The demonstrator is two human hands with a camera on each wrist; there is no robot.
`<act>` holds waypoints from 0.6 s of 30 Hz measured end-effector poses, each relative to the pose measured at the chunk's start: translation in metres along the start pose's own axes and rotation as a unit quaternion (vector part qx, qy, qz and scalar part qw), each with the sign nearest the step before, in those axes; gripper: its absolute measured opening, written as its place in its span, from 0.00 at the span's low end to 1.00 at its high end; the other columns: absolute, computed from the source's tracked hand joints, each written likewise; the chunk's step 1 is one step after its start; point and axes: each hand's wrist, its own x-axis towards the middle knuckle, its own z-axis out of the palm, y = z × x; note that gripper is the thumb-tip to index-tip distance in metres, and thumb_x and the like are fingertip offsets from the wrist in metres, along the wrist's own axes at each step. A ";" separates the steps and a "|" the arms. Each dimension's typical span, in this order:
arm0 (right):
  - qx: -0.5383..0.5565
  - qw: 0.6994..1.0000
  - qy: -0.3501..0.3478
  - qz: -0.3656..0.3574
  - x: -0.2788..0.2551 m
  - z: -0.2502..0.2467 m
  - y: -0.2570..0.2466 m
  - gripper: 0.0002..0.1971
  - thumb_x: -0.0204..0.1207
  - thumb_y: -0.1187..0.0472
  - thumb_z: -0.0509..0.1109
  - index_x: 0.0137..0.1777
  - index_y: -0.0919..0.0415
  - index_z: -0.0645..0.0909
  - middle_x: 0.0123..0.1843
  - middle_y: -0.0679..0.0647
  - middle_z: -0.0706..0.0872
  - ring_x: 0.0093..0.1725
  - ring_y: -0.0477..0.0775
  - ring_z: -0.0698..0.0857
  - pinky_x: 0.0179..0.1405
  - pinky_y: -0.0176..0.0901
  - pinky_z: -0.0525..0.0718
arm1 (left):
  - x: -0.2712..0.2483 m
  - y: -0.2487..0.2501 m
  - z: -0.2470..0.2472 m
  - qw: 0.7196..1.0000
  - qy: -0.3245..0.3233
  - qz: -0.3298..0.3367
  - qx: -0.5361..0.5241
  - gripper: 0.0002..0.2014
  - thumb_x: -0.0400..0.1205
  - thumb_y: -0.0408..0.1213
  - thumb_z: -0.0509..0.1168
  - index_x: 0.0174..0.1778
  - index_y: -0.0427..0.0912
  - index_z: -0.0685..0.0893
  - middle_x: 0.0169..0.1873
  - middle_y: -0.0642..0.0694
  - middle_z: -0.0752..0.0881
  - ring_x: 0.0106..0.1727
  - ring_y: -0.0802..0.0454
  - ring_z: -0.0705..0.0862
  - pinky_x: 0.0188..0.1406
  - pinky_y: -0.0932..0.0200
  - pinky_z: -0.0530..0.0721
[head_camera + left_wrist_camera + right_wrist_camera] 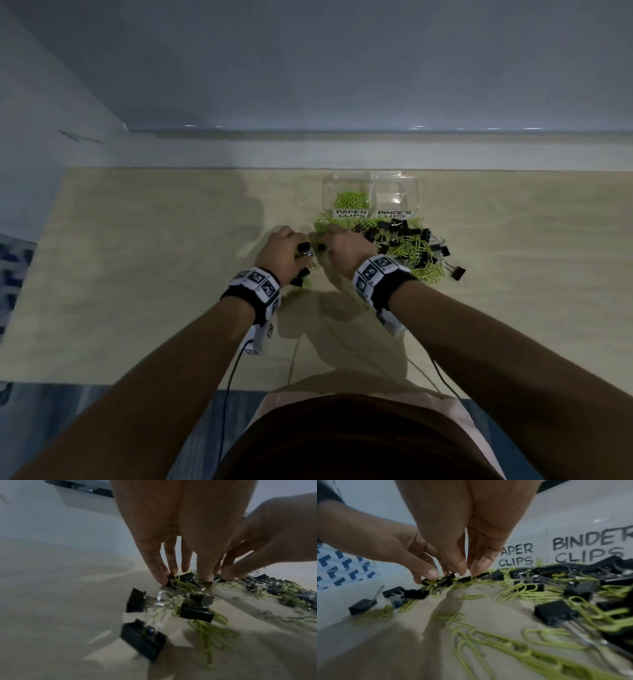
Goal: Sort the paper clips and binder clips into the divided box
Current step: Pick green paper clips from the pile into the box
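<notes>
bare table [154,240] left; clip pile [404,246] fronting box [371,192]

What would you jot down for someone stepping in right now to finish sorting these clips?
Left hand: fingertips down on a tangle of black binder clips and green paper clips; grip unclear.
Right hand: fingertips down in the same tangle beside it; grip also unclear.
Divided box: at the far side of the table, labels facing you.
Done: some green clips lie in the paper clips compartment.
Left: the binder clips compartment looks empty. The mixed pile still lies in front of the box, with a few binder clips by the left hand.
</notes>
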 end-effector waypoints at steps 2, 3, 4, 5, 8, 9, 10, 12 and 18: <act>-0.005 1.000 0.014 0.002 0.006 0.003 -0.005 0.14 0.75 0.63 0.65 0.61 0.54 0.79 0.57 0.56 0.76 0.57 0.63 0.80 0.51 0.55 0.83 | 0.003 0.007 0.004 1.000 0.010 -0.016 0.016 0.19 0.77 0.44 0.70 0.62 0.42 0.82 0.55 0.39 0.77 0.57 0.38 0.77 0.59 0.44 0.79; -0.012 1.000 0.007 0.006 0.009 0.004 -0.006 0.15 0.75 0.62 0.66 0.62 0.55 0.78 0.59 0.58 0.75 0.59 0.64 0.79 0.52 0.56 0.82 | 0.004 0.010 0.005 0.999 0.010 -0.024 0.025 0.18 0.76 0.45 0.70 0.60 0.42 0.82 0.55 0.39 0.77 0.57 0.37 0.77 0.57 0.44 0.79; -0.020 1.000 -0.006 0.013 0.012 0.005 -0.006 0.16 0.75 0.61 0.66 0.63 0.55 0.78 0.61 0.59 0.74 0.61 0.65 0.78 0.54 0.58 0.82 | 0.004 0.011 0.006 0.999 0.012 -0.030 0.031 0.17 0.76 0.45 0.70 0.58 0.42 0.83 0.54 0.39 0.78 0.56 0.37 0.78 0.57 0.44 0.79; -0.027 0.999 -0.019 0.019 0.014 0.005 -0.007 0.16 0.75 0.60 0.67 0.63 0.56 0.78 0.64 0.59 0.73 0.63 0.65 0.77 0.56 0.59 0.81 | 0.004 0.012 0.006 0.999 0.016 -0.035 0.033 0.15 0.76 0.44 0.70 0.56 0.42 0.83 0.53 0.39 0.79 0.56 0.38 0.78 0.55 0.44 0.80; -0.036 0.999 -0.021 0.016 0.014 0.007 -0.007 0.16 0.75 0.60 0.67 0.63 0.57 0.78 0.65 0.58 0.72 0.64 0.65 0.76 0.59 0.61 0.81 | 0.005 0.011 0.005 0.999 0.028 -0.034 -0.004 0.09 0.75 0.40 0.70 0.47 0.41 0.83 0.47 0.40 0.82 0.52 0.39 0.80 0.50 0.48 0.80; -0.031 0.999 -0.013 0.010 0.012 0.009 -0.005 0.15 0.75 0.60 0.66 0.62 0.56 0.78 0.63 0.57 0.72 0.62 0.64 0.77 0.58 0.60 0.82 | 0.004 0.011 0.004 0.998 0.033 -0.036 -0.038 0.08 0.74 0.39 0.72 0.45 0.41 0.83 0.45 0.41 0.84 0.50 0.40 0.82 0.48 0.49 0.81; -0.022 1.000 -0.006 0.008 0.009 0.010 -0.004 0.14 0.75 0.60 0.67 0.60 0.55 0.78 0.60 0.55 0.72 0.60 0.62 0.78 0.57 0.59 0.83 | 0.002 0.010 0.003 0.995 0.041 -0.041 -0.085 0.07 0.73 0.38 0.73 0.43 0.41 0.83 0.43 0.42 0.86 0.47 0.42 0.83 0.47 0.51 0.82; 0.001 1.000 0.009 0.013 0.002 0.008 0.002 0.12 0.74 0.59 0.68 0.58 0.55 0.78 0.57 0.53 0.72 0.54 0.58 0.79 0.55 0.57 0.84 | -0.004 0.009 -0.004 0.978 0.073 -0.059 -0.189 0.08 0.72 0.37 0.75 0.41 0.41 0.83 0.39 0.47 0.87 0.41 0.51 0.84 0.42 0.62 0.83; -0.020 0.989 0.112 0.098 -0.025 -0.001 0.037 0.16 0.74 0.58 0.65 0.61 0.61 0.76 0.63 0.58 0.74 0.60 0.59 0.76 0.61 0.56 0.82 | -0.012 -0.030 -0.033 0.944 0.148 -0.131 -0.265 0.11 0.73 0.43 0.74 0.34 0.46 0.79 0.35 0.50 0.84 0.38 0.53 0.81 0.39 0.66 0.76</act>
